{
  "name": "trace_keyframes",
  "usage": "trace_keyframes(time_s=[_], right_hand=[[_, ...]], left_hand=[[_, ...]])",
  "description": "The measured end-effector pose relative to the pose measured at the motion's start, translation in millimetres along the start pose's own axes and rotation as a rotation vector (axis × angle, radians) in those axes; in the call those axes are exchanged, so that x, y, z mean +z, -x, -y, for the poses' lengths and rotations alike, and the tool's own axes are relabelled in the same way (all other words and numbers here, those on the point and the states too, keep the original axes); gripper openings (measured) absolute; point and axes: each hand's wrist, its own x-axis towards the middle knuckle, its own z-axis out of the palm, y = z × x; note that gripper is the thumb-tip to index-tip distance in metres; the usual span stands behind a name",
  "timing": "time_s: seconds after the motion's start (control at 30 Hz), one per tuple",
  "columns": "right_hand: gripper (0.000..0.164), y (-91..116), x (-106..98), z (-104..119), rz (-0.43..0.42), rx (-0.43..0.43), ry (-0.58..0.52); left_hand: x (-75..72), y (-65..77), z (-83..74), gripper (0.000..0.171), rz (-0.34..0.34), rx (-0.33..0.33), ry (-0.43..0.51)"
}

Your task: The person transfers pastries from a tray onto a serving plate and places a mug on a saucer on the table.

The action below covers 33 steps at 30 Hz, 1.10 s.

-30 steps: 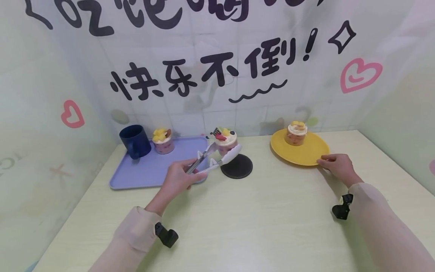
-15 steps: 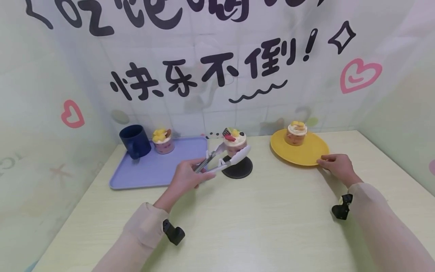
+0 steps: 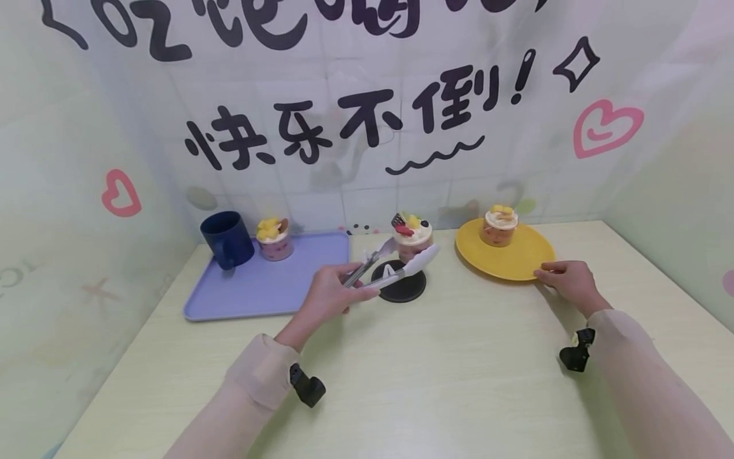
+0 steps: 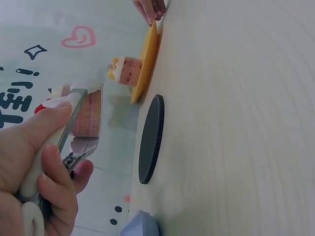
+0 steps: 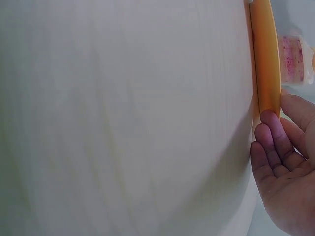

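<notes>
My left hand [image 3: 332,294] grips a pair of tongs [image 3: 395,271] with white tips. Between the tips sits a cup cake [image 3: 414,241] topped with cream, red fruit and a blueberry; the left wrist view shows the cup cake [image 4: 87,115] held above table height. In the head view it overlaps the far edge of the round black coaster [image 3: 403,288]. My right hand [image 3: 569,285] pinches the near right rim of the yellow plate [image 3: 530,260], thumb on top and fingers beneath. Another cup cake [image 3: 499,228] with yellow topping stands on that plate.
A blue-purple tray [image 3: 252,293] at the left bears a dark blue mug [image 3: 227,239] and a cup cake [image 3: 275,241] with yellow fruit. Behind the table [image 3: 436,370] rises a wall sheet [image 3: 321,191] with large black lettering.
My left hand has moved steadily to the right with the tongs and the cup cake, from the tray's side past the coaster's middle. The right hand and plate have stayed put.
</notes>
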Motion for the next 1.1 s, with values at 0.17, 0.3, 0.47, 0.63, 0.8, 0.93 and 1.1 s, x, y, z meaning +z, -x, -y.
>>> trace_keyframes(time_s=[0.17, 0.3, 0.47, 0.63, 0.8, 0.93, 1.1], right_hand=[[0.064, 1.2, -0.1, -0.1, -0.006, -0.018, 0.009], [0.064, 0.6, 0.2, -1.8, -0.006, -0.019, 0.009], [0.064, 0.0, 0.9, -3.4, -0.005, -0.013, 0.002], [0.064, -0.2, 1.0, -3.6, -0.011, -0.016, 0.006], [0.062, -0.5, 1.5, -3.0, -0.012, -0.015, 0.003], [0.063, -0.5, 1.5, -3.3, -0.013, -0.017, 0.005], [0.066, -1.2, 1.8, -1.8, -0.013, -0.009, 0.001]], left_hand=[[9.0, -1.9, 1.5, 0.063, 0.016, 0.001, -0.008], [15.3, -2.1, 0.6, 0.063, 0.043, 0.014, -0.009], [20.6, -1.6, -2.6, 0.066, 0.064, 0.039, -0.014], [25.2, -2.3, -5.0, 0.068, 0.071, 0.041, -0.020], [30.1, -2.4, -7.3, 0.068, 0.085, 0.028, -0.020], [33.9, -2.4, -9.4, 0.070, 0.101, 0.038, -0.020], [35.8, -4.6, -11.2, 0.070, 0.110, 0.065, -0.036]])
